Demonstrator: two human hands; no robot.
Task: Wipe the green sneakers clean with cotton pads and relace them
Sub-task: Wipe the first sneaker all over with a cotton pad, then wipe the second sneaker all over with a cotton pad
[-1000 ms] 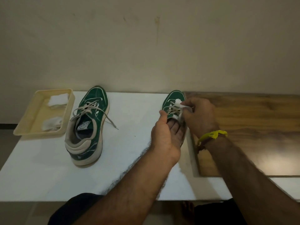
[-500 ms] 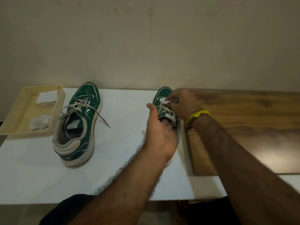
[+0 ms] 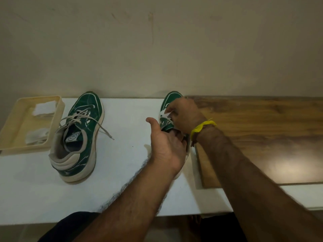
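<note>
The task looks midway: the left hand (image 3: 166, 145) grips the right sneaker (image 3: 170, 102) on the counter (image 3: 122, 154) by its opening while the right hand (image 3: 185, 116) pinches a cotton pad (image 3: 165, 113) against its laces, the other sneaker (image 3: 78, 137) loosely laced.

Bare forearms, hairy, no sleeves in view.
Bright yellow twisted thread band (image 3: 203, 127) tied round the right wrist, a short loose end sticking up; a darker brownish cord just under it. Left hand (image 3: 166, 147) and right hand (image 3: 185, 116) without rings or gloves. Dark navy fabric clothing (image 3: 70, 226) at the lap.
</note>
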